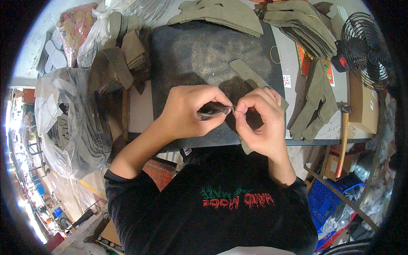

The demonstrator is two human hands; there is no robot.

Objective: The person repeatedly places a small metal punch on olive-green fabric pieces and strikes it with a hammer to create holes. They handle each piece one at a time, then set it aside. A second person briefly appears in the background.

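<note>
Over the dark work mat (191, 46), my two hands meet fingertip to fingertip. My left hand (187, 108) is closed around a slim dark tool with a metallic tip (219, 109); its exact kind is unclear. Thumb and forefinger of my right hand (267, 121) pinch something tiny against that tip, too small to name. An olive-grey cut strip (247, 73) shows beyond my right hand, slanting down behind it. Whether the other fingers hold the strip is hidden.
Stacks of olive-grey cut pieces (216, 15) lie along the far edge, with more pieces (314, 102) at right and darker bundles (111, 70) at left. A hammer (343, 140) hangs at the right edge near a black fan (364, 49). Clear plastic bags (70, 123) stand left.
</note>
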